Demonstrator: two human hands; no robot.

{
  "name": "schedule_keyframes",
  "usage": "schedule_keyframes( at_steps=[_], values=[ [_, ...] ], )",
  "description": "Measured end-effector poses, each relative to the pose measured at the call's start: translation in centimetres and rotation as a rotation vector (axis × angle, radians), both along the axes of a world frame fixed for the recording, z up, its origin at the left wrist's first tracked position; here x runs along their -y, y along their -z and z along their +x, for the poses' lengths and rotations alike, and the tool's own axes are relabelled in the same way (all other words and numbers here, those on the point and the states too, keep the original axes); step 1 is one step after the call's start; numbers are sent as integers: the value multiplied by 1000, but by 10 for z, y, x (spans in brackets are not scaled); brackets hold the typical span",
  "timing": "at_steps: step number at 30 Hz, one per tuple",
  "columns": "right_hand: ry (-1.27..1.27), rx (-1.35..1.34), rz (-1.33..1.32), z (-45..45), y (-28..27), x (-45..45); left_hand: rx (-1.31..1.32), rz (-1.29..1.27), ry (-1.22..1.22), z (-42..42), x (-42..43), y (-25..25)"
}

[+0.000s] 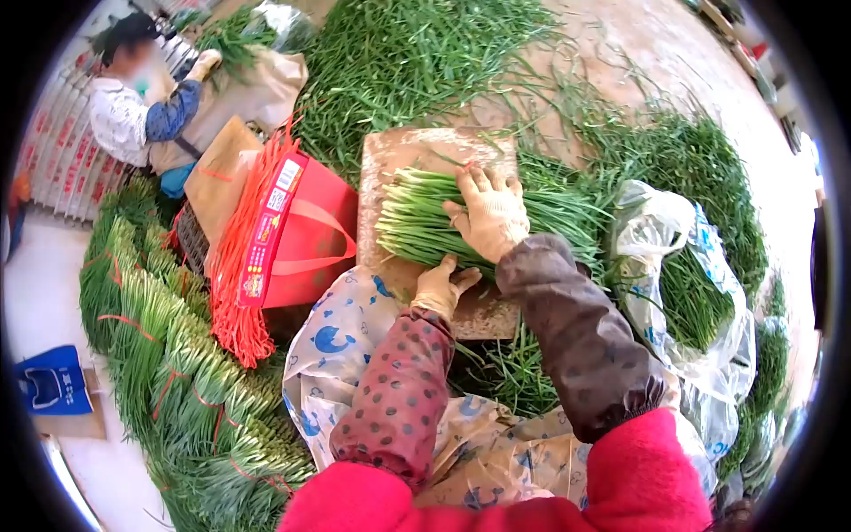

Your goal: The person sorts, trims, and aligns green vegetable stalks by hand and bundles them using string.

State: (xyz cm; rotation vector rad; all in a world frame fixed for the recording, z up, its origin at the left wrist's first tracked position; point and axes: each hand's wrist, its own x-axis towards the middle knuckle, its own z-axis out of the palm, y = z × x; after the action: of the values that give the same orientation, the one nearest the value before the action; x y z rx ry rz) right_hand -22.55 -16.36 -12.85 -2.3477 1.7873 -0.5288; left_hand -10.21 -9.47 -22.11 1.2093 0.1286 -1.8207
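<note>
A loose bunch of garlic chives (412, 213) lies across a worn wooden board (381, 152), pale stem ends to the left, green leaves to the right. My right hand (490, 213), in a cream glove, rests flat on top of the bunch with its fingers spread. Against the near edge of the stems is my left hand (441, 288), also gloved, thumb and fingers apart, touching the chives. Left of the board, a red bag (310, 235) stands with many red ties (238, 293) hanging over its side.
Tied chive bundles (168, 355) are stacked at the left. Loose chives (417, 53) heap up beyond the board. A clear plastic bag (656, 222) holding chives sits at the right. A patterned plastic sheet (324, 337) covers my lap. Another person (133, 106) handles greens at the upper left.
</note>
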Motion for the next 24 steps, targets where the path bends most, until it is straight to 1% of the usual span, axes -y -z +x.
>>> schedule_keyframes(
  at_steps=[1, 3, 4, 5, 6, 7, 8, 9, 11, 12, 13, 15, 16, 17, 18, 19, 20, 21, 22, 23, 24],
  values=[
    [9, 23, -25, -6, -11, -11, -2, 5, -44, -3, -2, -9],
    [83, 78, -103, -14, -31, -45, 30, -104, -169, -15, -15, -25],
    [80, 112, -21, -18, -42, -65, -92, -124, -166, -13, -18, -16],
    [99, 143, 65, -23, -52, -86, -127, -39, -51, -12, -22, -24],
    [68, 193, 23, -28, -56, -111, -166, 42, 69, -11, -26, -31],
    [99, 286, 67, -32, -69, -139, -209, 116, 188, -12, -31, -39],
    [101, 314, 197, -34, -76, -161, -244, 35, 288, -10, -34, -34],
    [131, 296, 125, -37, -78, -194, -275, -53, 385, -9, -37, -29],
    [87, 358, 67, -46, -78, -251, 306, -303, 348, 15, -19, 77],
    [119, 411, 46, -51, -79, -278, 182, -66, 189, -6, -20, 30],
    [133, 477, 24, -56, -84, -305, 266, -87, 316, -11, -20, 26],
    [139, 479, -12, -75, -96, -347, 303, -56, 513, -28, -27, 7],
    [155, 489, -18, -82, -106, -366, 307, -51, 542, -29, -27, 8],
    [177, 451, -48, -97, -115, -385, 320, -19, 619, -35, -20, 9],
    [226, 482, -82, -113, -126, -409, 334, 14, 696, -45, -24, 8],
    [276, 474, -1, -130, -145, -432, 396, 13, 727, -68, -46, -40],
    [356, 381, -51, -150, -150, -455, 439, -9, 790, -81, -48, -56],
    [634, -326, 68, -154, -114, -491, 555, -127, 854, -97, -58, -80],
    [745, 265, -176, -184, -129, -509, 685, -239, 908, -113, -68, -105],
    [1045, 302, -30, -201, -118, -534, 756, -474, 929, -124, -74, -109],
    [1261, 176, 123, -217, -110, -554, 827, -713, 944, -134, -78, -113]
  ],
)
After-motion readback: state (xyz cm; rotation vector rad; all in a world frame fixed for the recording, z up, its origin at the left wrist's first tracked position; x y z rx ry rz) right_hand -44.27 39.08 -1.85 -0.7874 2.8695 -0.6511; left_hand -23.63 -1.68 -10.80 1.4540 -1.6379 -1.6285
